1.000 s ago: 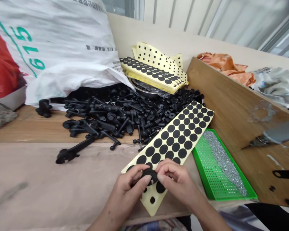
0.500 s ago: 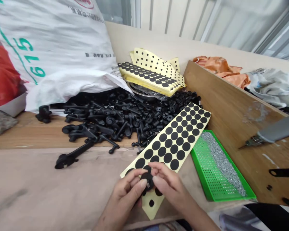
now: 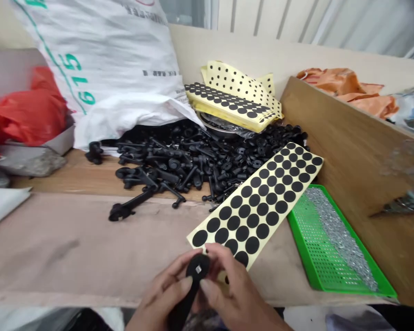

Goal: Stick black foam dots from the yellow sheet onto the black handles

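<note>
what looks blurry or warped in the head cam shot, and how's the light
In the head view, the tool at the right edge is badly smeared, the left hand and right hand around the black part look slightly soft, the wooden board and white sack look stretched near the edges, and the light is soft.

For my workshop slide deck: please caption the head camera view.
Left hand and right hand hold a black plastic part near a sheet of black adhesive dots.
</note>
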{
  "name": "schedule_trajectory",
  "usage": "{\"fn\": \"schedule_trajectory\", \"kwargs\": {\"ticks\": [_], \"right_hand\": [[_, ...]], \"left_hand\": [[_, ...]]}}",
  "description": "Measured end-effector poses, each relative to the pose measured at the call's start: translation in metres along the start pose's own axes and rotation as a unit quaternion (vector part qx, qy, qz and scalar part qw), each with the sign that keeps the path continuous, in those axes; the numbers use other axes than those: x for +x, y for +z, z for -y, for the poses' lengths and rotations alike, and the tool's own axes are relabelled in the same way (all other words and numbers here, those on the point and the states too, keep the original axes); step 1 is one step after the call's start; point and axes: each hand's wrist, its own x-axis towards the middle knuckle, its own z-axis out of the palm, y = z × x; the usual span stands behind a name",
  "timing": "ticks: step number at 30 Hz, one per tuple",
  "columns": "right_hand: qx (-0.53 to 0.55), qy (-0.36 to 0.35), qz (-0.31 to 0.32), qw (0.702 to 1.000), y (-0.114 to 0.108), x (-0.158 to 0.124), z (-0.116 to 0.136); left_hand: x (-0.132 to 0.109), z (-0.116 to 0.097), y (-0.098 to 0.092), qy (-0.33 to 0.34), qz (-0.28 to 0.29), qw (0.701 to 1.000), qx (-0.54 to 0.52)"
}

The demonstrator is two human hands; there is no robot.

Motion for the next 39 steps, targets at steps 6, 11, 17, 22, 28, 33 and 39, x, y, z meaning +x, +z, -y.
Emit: {"fn": "schedule_trajectory", "kwargs": {"ticks": [6,11,17,22,28,33,39], "right_hand": [[-0.037,-0.086,-0.105,0.99,-0.017,-0.001,-0.014],[-0.059,-0.118,-0.127,0.983,-0.025,-0.006,-0.013],[-0.148,-0.209,-0.138,0.957,-0.025,-0.008,-0.006],[-0.245,-0.238,-0.182,0.922,-0.029,-0.007,0.0],[-0.169,-0.102,-0.134,0.971,-0.012,-0.004,-0.011],[-0.138,-0.107,-0.139,0.975,-0.002,-0.002,-0.02],[-0.093,-0.136,-0.148,0.975,-0.036,-0.002,-0.007]], "left_hand": [[0.006,-0.009,0.021,-0.043,0.032,0.998,-0.035],[0.009,-0.007,0.024,-0.034,0.033,0.998,-0.05],[0.014,-0.005,0.027,-0.038,-0.001,0.998,-0.055],[0.014,-0.003,0.028,-0.029,-0.011,0.999,-0.014],[0.017,-0.008,0.035,0.065,-0.028,0.995,-0.069],[0.022,-0.01,0.042,0.09,-0.009,0.988,-0.128],[0.026,-0.005,0.039,0.029,0.021,0.995,-0.093]]}}
